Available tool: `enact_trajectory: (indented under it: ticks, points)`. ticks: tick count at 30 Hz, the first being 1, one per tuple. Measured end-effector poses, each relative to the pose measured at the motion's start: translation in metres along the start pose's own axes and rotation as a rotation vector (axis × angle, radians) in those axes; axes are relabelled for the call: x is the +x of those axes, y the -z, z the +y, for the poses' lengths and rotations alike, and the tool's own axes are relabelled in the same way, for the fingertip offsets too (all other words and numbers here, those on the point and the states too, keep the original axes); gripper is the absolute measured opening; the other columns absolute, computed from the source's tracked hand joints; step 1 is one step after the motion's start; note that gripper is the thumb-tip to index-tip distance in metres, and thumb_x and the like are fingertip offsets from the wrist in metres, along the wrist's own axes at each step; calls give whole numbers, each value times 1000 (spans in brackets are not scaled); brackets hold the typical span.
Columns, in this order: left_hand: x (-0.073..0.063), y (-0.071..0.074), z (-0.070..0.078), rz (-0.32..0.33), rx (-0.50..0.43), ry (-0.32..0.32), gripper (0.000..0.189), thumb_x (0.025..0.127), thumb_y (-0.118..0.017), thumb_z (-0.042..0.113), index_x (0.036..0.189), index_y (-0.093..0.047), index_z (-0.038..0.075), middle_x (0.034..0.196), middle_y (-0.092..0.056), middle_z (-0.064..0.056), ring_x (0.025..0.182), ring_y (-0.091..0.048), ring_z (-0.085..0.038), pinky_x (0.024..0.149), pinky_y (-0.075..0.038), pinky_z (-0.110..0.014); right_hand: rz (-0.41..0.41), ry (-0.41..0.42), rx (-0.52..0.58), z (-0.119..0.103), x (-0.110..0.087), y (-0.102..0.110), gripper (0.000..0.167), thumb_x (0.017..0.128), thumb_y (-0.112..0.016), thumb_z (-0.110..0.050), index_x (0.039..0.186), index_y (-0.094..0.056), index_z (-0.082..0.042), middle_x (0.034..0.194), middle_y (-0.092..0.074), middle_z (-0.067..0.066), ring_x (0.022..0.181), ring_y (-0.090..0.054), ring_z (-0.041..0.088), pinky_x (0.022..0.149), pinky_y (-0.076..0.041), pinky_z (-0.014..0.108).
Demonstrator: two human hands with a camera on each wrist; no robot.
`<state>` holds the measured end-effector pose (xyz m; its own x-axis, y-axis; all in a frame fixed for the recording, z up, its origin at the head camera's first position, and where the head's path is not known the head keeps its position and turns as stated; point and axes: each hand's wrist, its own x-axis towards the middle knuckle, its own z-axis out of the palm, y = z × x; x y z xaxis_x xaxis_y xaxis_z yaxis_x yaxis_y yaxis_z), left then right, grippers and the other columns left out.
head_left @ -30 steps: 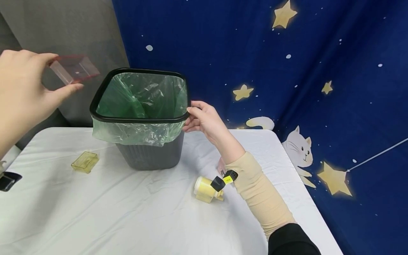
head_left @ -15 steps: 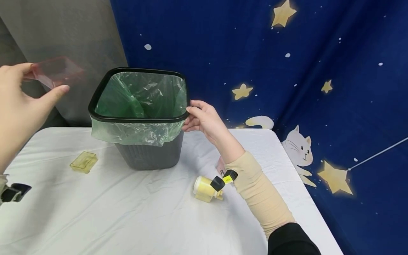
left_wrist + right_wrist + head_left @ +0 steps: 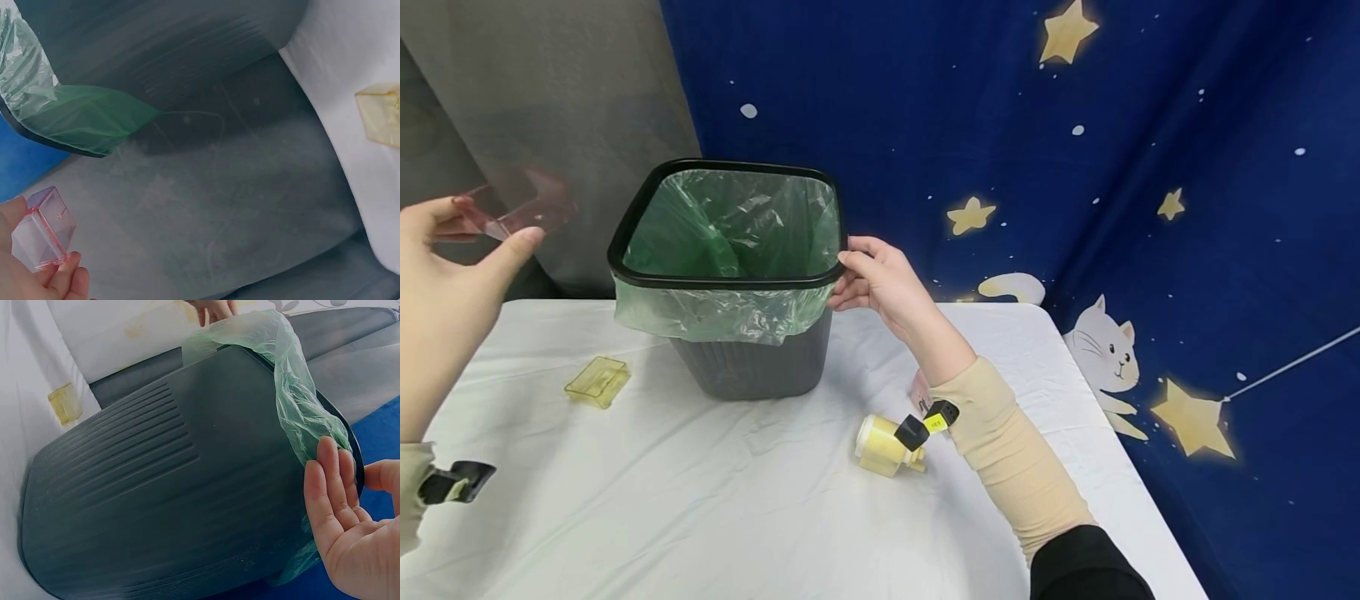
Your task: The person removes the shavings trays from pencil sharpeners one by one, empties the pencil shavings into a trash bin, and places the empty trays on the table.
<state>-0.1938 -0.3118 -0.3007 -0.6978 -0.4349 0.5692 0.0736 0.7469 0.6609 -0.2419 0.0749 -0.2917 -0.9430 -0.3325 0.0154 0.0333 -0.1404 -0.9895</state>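
Note:
At the left of the head view, my left hand (image 3: 456, 287) pinches a clear pink plastic box (image 3: 531, 212) between thumb and fingers, raised above the table's far left. The left wrist view shows the same box (image 3: 50, 228) apart from the bin. My right hand (image 3: 891, 287) holds the black rim (image 3: 730, 284) of a dark grey trash bin (image 3: 752, 367) at its right corner. Fingers (image 3: 337, 487) lie against the liner outside, with the thumb on the rim's other side. A green translucent bag (image 3: 715, 312) lines the bin and is folded over its rim.
A yellow clear box (image 3: 598, 381) lies on the white-covered table (image 3: 700, 500), left of the bin. A yellow bottle (image 3: 882, 446) lies on its side near my right forearm. Behind that wrist, a pink item (image 3: 919, 390) is mostly hidden. A blue star-patterned curtain (image 3: 887, 100) hangs behind.
My left hand has moved left and down with the pink box, away from the bin, tilting the box on the way. My right hand stays at the rim.

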Motion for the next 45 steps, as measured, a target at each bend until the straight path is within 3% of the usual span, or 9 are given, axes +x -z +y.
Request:
enact_trajectory:
  ticks: [5,11,15,18,25,31,35,42,45]
  points:
    - [-9,4,2,-70,67,69,61,89,-66,33,141,-47,7,131,-53,-16,90,-48,1,72,-30,-17,5,0,-5,0,0,1,49,98,-49,-7,144,-34,2,71,-58,13,56,-63,21,67,-57,39]
    - [-18,4,6,-123,91,90,59,90,-65,33,136,-49,-1,128,-54,-21,120,-46,-28,71,-27,-18,1,7,-8,0,0,1,46,99,-49,-7,142,-37,3,71,-58,13,56,-63,21,67,-57,39]
    - [-23,0,-2,-121,101,81,58,89,-67,34,134,-52,1,124,-57,-22,103,-49,0,68,-28,-19,1,4,-3,-1,0,1,48,99,-49,-7,143,-34,3,71,-58,13,56,-63,21,67,-57,39]
    - [-26,-3,-8,-109,92,96,59,87,-69,35,134,-53,3,121,-60,-21,83,-38,17,67,-29,-18,2,0,0,-1,-1,1,49,99,-49,-7,144,-34,3,71,-58,13,56,-63,21,66,-57,38]
    - [-30,-9,-23,-142,68,173,62,83,-71,39,132,-56,4,107,-62,8,90,-43,15,80,-28,-18,-1,-3,-4,0,-1,1,51,98,-50,-8,145,-32,2,70,-58,13,55,-63,21,67,-57,39]
    - [-40,-15,-35,-214,91,167,65,85,-69,41,133,-53,0,117,-61,-18,82,-35,12,73,-29,-22,-5,-6,-6,1,-1,1,51,98,-50,-8,145,-32,1,71,-58,13,56,-64,22,68,-57,40]
    - [-48,-21,-41,-250,83,174,66,86,-68,39,133,-51,-3,117,-60,-22,90,-39,5,86,-29,-29,-2,-6,-5,1,0,1,50,98,-50,-8,145,-33,1,72,-58,13,56,-63,22,68,-57,40]
    - [-61,-28,-57,-330,49,135,64,86,-71,35,128,-51,-9,113,-59,-28,76,-34,16,63,-32,-18,5,-12,-9,1,1,2,51,98,-50,-9,146,-32,1,71,-58,13,56,-63,22,68,-57,40]
    - [-68,-31,-62,-364,45,96,61,85,-72,33,124,-53,-11,108,-61,-30,72,-36,19,62,-33,-17,6,-14,-11,1,2,1,52,98,-51,-9,146,-32,0,72,-58,13,56,-63,22,69,-56,41]
